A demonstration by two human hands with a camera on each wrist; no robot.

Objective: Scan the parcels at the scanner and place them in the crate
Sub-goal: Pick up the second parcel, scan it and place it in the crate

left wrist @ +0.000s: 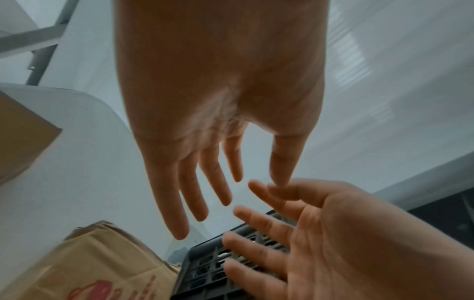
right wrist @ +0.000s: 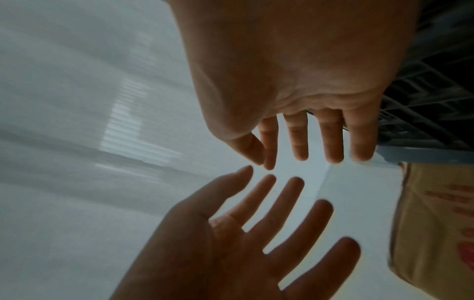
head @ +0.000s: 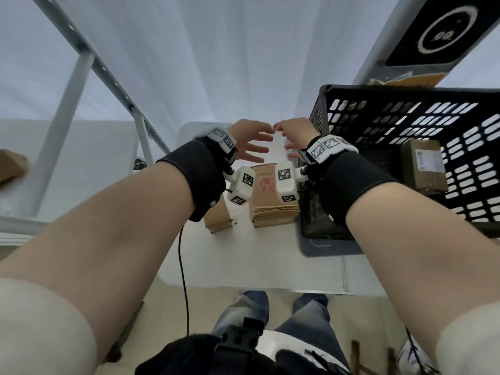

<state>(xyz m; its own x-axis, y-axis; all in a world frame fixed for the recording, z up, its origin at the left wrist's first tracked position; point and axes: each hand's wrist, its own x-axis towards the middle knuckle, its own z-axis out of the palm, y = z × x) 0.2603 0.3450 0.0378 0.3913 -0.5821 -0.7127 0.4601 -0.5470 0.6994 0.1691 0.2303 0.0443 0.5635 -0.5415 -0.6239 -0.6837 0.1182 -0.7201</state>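
Both hands hover side by side above the white table, empty, fingers spread. My left hand [head: 253, 143] [left wrist: 218, 142] faces my right hand [head: 290, 136] [right wrist: 295, 101], thumb tips almost meeting. Below the wrists lies a brown cardboard parcel [head: 270, 197] [left wrist: 89, 270] [right wrist: 436, 223] with a red print; a smaller brown parcel [head: 216, 220] lies left of it. The black slatted crate [head: 384, 115] [left wrist: 212, 263] stands right of the hands, one taped brown parcel [head: 423, 169] inside. A black scanner [head: 433, 31] hangs at the top right.
The white table [head: 257, 261] runs from the hands toward me. A grey metal frame [head: 89, 66] stands at the left, with another cardboard box [head: 12, 166] [left wrist: 20, 138] at the far left. A black cable [head: 184, 280] hangs from my left wrist.
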